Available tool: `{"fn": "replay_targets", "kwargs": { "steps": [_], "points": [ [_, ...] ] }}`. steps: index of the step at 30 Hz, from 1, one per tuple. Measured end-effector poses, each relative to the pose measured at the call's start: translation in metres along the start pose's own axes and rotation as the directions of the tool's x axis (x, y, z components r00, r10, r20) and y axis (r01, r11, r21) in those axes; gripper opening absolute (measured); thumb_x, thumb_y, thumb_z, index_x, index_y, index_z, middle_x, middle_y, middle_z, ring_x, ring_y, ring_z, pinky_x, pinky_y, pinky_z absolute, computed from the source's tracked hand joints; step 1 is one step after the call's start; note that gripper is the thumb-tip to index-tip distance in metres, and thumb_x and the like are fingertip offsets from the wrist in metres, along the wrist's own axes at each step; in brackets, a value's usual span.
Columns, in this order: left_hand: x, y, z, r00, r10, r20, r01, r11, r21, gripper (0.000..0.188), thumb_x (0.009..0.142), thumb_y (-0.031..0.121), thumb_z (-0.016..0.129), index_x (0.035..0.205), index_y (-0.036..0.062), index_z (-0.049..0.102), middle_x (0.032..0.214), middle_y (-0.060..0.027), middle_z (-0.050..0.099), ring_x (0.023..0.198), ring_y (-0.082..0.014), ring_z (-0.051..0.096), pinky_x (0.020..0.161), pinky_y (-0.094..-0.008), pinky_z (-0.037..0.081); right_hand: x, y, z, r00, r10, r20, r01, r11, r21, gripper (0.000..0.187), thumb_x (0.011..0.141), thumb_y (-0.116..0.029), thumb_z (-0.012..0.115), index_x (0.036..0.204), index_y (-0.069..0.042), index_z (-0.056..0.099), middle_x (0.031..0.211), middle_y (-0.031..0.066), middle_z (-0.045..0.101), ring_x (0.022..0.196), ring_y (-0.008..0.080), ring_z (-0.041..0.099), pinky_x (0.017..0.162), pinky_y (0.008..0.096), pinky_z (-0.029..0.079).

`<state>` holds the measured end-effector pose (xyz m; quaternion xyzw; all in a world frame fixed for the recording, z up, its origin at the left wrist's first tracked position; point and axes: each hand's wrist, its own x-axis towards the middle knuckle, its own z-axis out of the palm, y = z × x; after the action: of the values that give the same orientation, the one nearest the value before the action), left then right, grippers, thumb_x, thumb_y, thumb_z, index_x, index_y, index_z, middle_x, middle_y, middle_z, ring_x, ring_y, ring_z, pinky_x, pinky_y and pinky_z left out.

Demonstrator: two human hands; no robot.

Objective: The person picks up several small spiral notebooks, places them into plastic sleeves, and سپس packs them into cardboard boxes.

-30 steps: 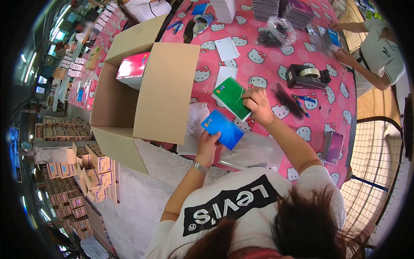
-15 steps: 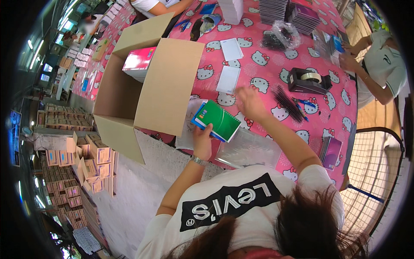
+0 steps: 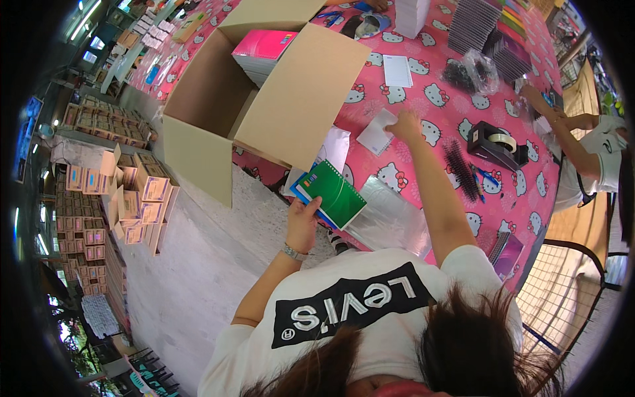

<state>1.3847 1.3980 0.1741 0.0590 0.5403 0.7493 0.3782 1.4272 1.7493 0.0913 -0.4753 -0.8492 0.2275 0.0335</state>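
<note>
My left hand (image 3: 303,221) grips a small stack of spiral notebooks, a green notebook (image 3: 336,198) on top with a blue cover (image 3: 303,190) showing beneath. The stack is held above the table's near edge, thumb across the green cover. Farther forward, my right hand (image 3: 406,126) has its fingers closed on the edge of a small white spiral notepad (image 3: 376,134), which lies tilted on the table. A second white notepad (image 3: 397,71) lies beyond it. Clear plastic sleeves (image 3: 390,215) lie below my right forearm.
An open cardboard box (image 3: 301,92) with pink notebooks (image 3: 264,45) inside stands at left. To the right are a tape dispenser (image 3: 497,145), loose black spiral coils (image 3: 460,165), pens (image 3: 488,177) and a purple notebook (image 3: 508,255). Another person (image 3: 585,139) works at the far right.
My right hand has reached the nearer white notepad, which has turned and shifted toward me. My left hand still holds the notebooks. The whole view has swung somewhat.
</note>
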Motion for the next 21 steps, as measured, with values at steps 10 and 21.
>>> {"fn": "replay_targets", "kwargs": {
  "steps": [10, 21],
  "points": [
    [-0.028, 0.003, -0.021, 0.998, -0.051, 0.023, 0.051, 0.998, -0.023, 0.026, 0.091, 0.005, 0.055, 0.116, 0.0035, 0.052, 0.109, -0.0074, 0.062, 0.098, -0.0158, 0.061, 0.083, -0.0325, 0.051, -0.047, -0.001, -0.024, 0.988, 0.097, 0.122, -0.114, 0.982, 0.15, 0.056, 0.064, -0.031, 0.081, 0.109, -0.004, 0.06, 0.103, 0.0121, 0.066, 0.1, 0.0285, 0.062, 0.091, 0.0454, 0.038],
    [-0.02, 0.009, -0.012, 0.995, 0.075, 0.059, -0.081, 0.991, 0.107, 0.024, 0.087, 0.008, 0.063, 0.11, 0.001, 0.059, 0.106, -0.0052, 0.065, 0.094, -0.0113, 0.06, 0.085, -0.0271, 0.048, -0.16, -0.009, -0.078, 0.847, -0.441, 0.298, -0.322, 0.021, 0.947, 0.048, 0.074, -0.01, 0.077, 0.115, -0.003, 0.054, 0.101, 0.0065, 0.065, 0.093, 0.0195, 0.062, 0.087, 0.035, 0.049]
  ]
}}
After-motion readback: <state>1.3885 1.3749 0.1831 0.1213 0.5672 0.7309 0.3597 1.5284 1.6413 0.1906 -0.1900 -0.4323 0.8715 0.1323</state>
